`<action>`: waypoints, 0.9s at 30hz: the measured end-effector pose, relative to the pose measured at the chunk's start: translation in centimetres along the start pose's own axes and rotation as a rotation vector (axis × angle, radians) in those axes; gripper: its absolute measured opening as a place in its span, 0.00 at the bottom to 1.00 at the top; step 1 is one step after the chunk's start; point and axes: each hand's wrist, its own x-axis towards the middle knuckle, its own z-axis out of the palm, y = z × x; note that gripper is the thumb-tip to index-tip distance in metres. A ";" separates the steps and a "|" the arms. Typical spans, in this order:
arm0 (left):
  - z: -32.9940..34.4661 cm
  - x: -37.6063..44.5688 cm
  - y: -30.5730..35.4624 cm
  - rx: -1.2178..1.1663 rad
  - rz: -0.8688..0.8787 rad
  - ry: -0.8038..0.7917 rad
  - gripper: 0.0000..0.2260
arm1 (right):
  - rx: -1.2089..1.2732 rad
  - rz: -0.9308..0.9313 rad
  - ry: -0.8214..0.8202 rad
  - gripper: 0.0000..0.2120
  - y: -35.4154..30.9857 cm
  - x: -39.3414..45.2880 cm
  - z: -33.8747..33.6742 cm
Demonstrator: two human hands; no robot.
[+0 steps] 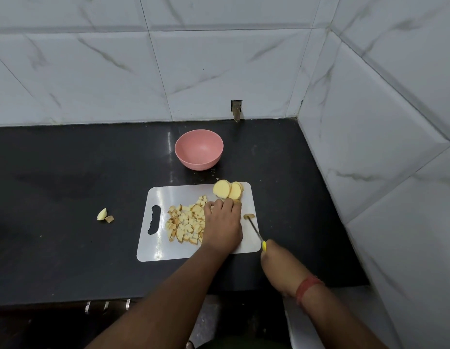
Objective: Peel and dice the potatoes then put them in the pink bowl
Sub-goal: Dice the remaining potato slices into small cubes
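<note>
Black surface, white cutting board (168, 197). Left hand (222, 222) curls over a potato piece, diced pile (185, 225) just left. Right hand (271, 258) grips the knife (255, 230), blade pointing far-left. Slices (227, 189) lie just beyond; pink bowl (198, 149) farther, empty.
</note>
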 end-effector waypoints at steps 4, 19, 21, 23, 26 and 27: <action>0.2 0.1 0.4 0.091 0.237 0.030 0.13 | 0.226 -0.028 0.167 0.08 -0.4 0.2 -1.6; 0.1 -0.7 -1.8 0.257 0.384 -0.055 0.13 | 0.194 -0.064 0.216 0.09 -0.9 0.4 -1.2; 0.0 -0.7 -2.0 0.244 0.371 -0.055 0.12 | 0.180 -0.069 0.207 0.08 -1.0 0.4 -1.1; 0.0 -0.8 -2.1 0.228 0.363 -0.053 0.12 | 0.183 -0.074 0.203 0.08 -1.1 0.5 -1.0; -0.1 -0.8 -2.1 0.172 0.271 -0.001 0.15 | 0.202 -0.085 0.209 0.08 -1.0 0.5 -1.0; -0.3 -0.6 -2.1 0.135 0.197 0.027 0.16 | 0.205 -0.085 0.211 0.08 -0.9 0.5 -1.0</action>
